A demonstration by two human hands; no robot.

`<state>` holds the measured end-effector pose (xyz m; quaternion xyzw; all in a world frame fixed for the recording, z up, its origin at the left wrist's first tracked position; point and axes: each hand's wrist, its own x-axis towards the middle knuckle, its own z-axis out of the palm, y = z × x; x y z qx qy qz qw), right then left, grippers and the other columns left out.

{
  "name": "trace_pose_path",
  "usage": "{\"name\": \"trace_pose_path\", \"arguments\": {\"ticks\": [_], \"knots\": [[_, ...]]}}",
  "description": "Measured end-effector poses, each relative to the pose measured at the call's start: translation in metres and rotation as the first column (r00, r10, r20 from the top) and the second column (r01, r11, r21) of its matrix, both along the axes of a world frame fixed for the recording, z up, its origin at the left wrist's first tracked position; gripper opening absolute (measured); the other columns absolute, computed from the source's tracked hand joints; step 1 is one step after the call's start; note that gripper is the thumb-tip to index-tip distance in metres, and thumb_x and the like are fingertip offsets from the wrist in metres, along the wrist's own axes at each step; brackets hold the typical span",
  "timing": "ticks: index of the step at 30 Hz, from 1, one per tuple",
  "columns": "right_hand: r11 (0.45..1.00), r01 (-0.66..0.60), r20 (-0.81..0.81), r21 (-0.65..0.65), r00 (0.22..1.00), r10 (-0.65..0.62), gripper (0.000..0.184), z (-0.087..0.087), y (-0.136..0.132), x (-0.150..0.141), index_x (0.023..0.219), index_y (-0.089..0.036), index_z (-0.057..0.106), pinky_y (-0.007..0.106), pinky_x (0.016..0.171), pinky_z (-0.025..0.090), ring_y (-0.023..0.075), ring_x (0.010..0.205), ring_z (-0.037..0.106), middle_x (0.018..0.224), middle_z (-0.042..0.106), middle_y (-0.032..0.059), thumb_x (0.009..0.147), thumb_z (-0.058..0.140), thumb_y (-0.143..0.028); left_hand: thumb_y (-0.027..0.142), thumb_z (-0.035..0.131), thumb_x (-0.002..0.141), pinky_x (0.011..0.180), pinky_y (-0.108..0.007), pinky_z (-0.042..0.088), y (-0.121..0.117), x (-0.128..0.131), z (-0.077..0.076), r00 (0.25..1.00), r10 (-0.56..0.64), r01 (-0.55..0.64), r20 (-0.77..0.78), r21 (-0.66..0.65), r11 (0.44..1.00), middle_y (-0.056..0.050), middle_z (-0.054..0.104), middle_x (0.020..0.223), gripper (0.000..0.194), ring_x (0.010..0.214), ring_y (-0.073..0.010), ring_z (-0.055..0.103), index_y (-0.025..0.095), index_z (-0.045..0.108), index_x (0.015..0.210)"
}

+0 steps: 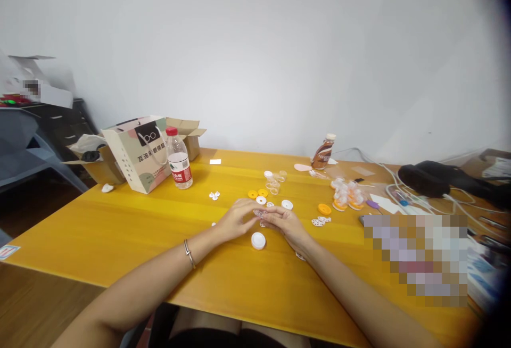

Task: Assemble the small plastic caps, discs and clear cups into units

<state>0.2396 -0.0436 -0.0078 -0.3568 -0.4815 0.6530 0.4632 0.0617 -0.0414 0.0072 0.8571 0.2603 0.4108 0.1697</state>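
My left hand (240, 218) and my right hand (286, 223) meet over the table, fingertips closed on a small white perforated piece (260, 213) between them. Fingers cover part of that piece. Just below them a round white cap (258, 240) lies on the table. Beyond my fingers are yellow rings (253, 194), a white ring (261, 200) and another white cap (287, 205). Clear plastic cups (273, 184) stand farther back. To the right of my right hand are a yellow-orange ring (324, 209) and several white perforated pieces (320, 221).
Small white parts (214, 195) lie left of centre. A water bottle (179, 162), a paper bag (138, 156) and cardboard boxes (189, 138) stand at the left. Orange-and-white assembled pieces (347, 195), a brown bottle (323, 152) and tangled cables (395, 188) occupy the right.
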Motion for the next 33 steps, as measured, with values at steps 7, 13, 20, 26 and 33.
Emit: {"name": "trace_pose_path", "arguments": {"ticks": [7,13,20,26,33], "knots": [[0.999,0.014,0.047,0.037,0.999,-0.016,0.02,0.0014,-0.0004,-0.0001,0.078,-0.019,0.065,0.028,0.072,0.044,0.0133,0.069,0.062,0.08,0.07,0.0026,0.06,0.071,-0.024,0.021,0.048,0.082,0.086,-0.031,0.039,-0.0007,-0.0001,0.0005,1.0,0.013,-0.013,-0.002,0.013,1.0,-0.006,0.061,0.098,0.022,0.093,-0.0156,0.054,0.018,0.055,0.102],[0.999,0.033,0.047,0.04,0.998,-0.035,0.021,0.0009,0.0002,0.0004,0.075,-0.017,0.063,0.028,0.071,0.045,0.0119,0.064,0.061,0.074,0.069,0.0017,0.058,0.072,-0.024,0.027,0.054,0.078,0.084,-0.031,0.04,0.0003,-0.0006,0.0013,0.999,0.038,-0.038,-0.009,0.038,0.999,-0.007,0.06,0.099,0.027,0.093,-0.0167,0.054,0.018,0.055,0.103],[1.0,0.008,0.023,-0.006,1.0,-0.008,0.021,-0.0004,0.0005,-0.0002,0.076,-0.017,0.065,0.029,0.076,0.045,0.0128,0.069,0.062,0.073,0.069,0.002,0.057,0.073,-0.024,0.028,0.052,0.08,0.078,-0.029,0.04,-0.0005,0.0006,0.0,0.992,0.11,-0.099,-0.068,0.152,0.983,-0.005,0.062,0.092,0.021,0.088,-0.0155,0.055,0.02,0.059,0.098],[1.0,0.003,0.0,-0.013,1.0,-0.003,0.021,-0.0018,0.0003,-0.0004,0.076,-0.017,0.066,0.029,0.078,0.046,0.0138,0.073,0.063,0.078,0.07,0.0033,0.058,0.072,-0.024,0.029,0.053,0.079,0.079,-0.03,0.038,-0.0004,0.0002,-0.0015,0.987,0.147,-0.137,-0.066,0.135,0.981,-0.005,0.062,0.095,0.021,0.09,-0.0159,0.055,0.019,0.059,0.096],[0.999,0.027,0.038,-0.026,0.999,-0.026,0.021,0.001,-0.001,-0.0007,0.072,-0.016,0.066,0.031,0.078,0.047,0.0149,0.072,0.063,0.075,0.069,0.0028,0.054,0.074,-0.025,0.032,0.048,0.082,0.074,-0.028,0.037,0.0007,-0.0016,-0.0019,0.965,0.196,-0.164,-0.176,0.182,0.97,-0.004,0.063,0.091,0.023,0.085,-0.0153,0.055,0.022,0.06,0.099]]}}
